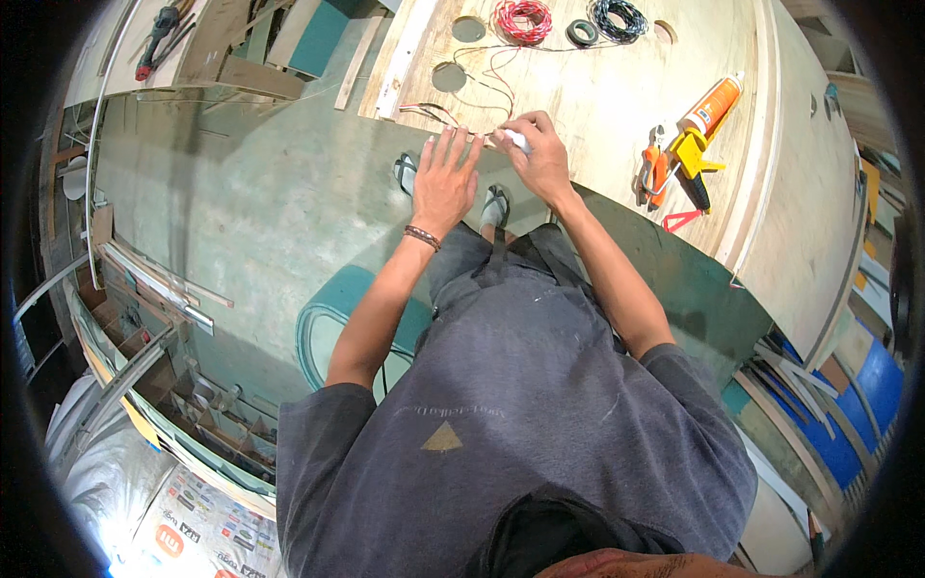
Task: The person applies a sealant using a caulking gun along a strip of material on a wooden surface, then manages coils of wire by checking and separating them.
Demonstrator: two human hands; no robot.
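The right hand [541, 154] has its grip closed round a small white object [517, 141], perhaps a tape roll, at the near edge of the plywood surface [597, 106]. The left hand [445, 178] lies flat, fingers spread and released, pinning thin wires [487, 91] there. It looks like the wire ends are being joined; next calls for steady fingertip work. Both forearms reach forward, elbows bent.

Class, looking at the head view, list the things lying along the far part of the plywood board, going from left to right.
Coil of red wire → small black roll of tape → coil of dark blue-black wire → orange sealant cartridge in a yellow caulking gun.
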